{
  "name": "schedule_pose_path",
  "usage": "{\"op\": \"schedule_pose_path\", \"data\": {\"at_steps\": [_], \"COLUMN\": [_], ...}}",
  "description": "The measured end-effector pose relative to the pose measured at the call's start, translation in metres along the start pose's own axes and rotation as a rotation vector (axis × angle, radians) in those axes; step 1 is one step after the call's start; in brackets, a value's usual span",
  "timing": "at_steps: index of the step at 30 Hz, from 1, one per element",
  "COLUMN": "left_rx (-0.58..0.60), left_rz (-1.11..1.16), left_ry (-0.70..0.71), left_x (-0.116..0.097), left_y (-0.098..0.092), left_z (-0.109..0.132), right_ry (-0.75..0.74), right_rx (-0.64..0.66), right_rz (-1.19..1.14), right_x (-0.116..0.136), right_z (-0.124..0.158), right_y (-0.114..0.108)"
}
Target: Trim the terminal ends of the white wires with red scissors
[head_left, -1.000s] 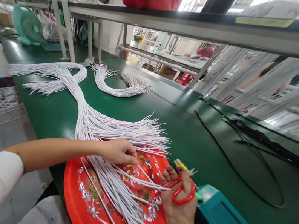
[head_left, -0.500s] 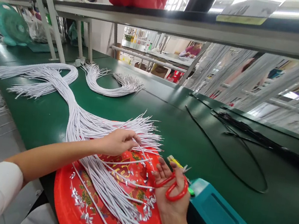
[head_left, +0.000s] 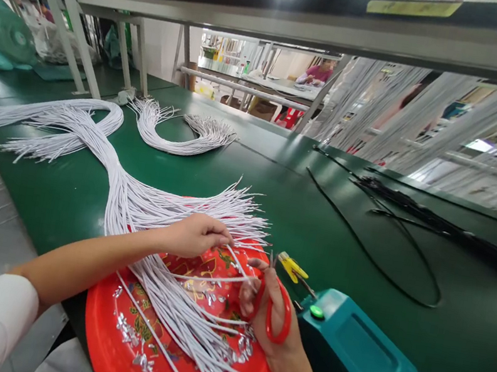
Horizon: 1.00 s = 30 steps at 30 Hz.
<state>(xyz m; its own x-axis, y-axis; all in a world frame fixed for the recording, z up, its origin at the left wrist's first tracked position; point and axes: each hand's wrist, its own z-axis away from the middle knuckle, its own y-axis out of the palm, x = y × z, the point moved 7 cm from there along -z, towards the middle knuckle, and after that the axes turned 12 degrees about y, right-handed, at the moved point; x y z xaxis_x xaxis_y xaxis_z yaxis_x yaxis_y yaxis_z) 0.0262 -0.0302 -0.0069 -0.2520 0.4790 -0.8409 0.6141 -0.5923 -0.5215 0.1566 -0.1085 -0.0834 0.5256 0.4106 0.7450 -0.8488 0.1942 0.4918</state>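
A large bundle of white cords (head_left: 177, 298) spreads over a round red tray (head_left: 103, 330) with a printed pattern. Small silvery scraps (head_left: 126, 329) lie on the tray. Above its far part, my left hand (head_left: 199, 235) pinches one white cord between thumb and fingers. Red-handled scissors (head_left: 278, 324) hang on the fingers of my right hand (head_left: 272, 311), blades pointing up. The right fingertips are near the lower part of the held cord; whether they touch it is unclear.
To the right stands a teal device (head_left: 363, 357) with a green button and a yellow-handled tip (head_left: 292, 267). Black cords (head_left: 441, 228) lie farther right. More white cords (head_left: 184, 143) rest on the green table (head_left: 277, 184). A person (head_left: 319, 74) sits far behind.
My right hand has turned and closed in toward the cord, and the scissors' blades now point up instead of right. The view has shifted slightly; my left hand keeps its pinch.
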Motion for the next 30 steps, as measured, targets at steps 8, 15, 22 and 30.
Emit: {"op": "schedule_pose_path", "data": {"at_steps": [8,15,22,30], "left_rx": [-0.171,-0.490,-0.519,-0.294], "left_rz": [0.132,0.156,0.361,0.038], "left_ry": [-0.016,0.018,0.005,0.041], "left_x": [0.008,0.016,0.013,0.012], "left_y": [0.009,-0.005,-0.003,0.027], "left_z": [0.002,0.008,0.008,0.016], "right_ry": [0.052,0.044,-0.107,-0.367], "right_rx": [0.036,-0.038,-0.242,-0.410], "right_rz": [-0.102,-0.077,-0.115,-0.212], "right_x": [-0.003,-0.001,0.009,0.020], "right_z": [-0.002,0.002,-0.002,0.006], "right_y": [0.002,-0.003,-0.016,-0.030]}}
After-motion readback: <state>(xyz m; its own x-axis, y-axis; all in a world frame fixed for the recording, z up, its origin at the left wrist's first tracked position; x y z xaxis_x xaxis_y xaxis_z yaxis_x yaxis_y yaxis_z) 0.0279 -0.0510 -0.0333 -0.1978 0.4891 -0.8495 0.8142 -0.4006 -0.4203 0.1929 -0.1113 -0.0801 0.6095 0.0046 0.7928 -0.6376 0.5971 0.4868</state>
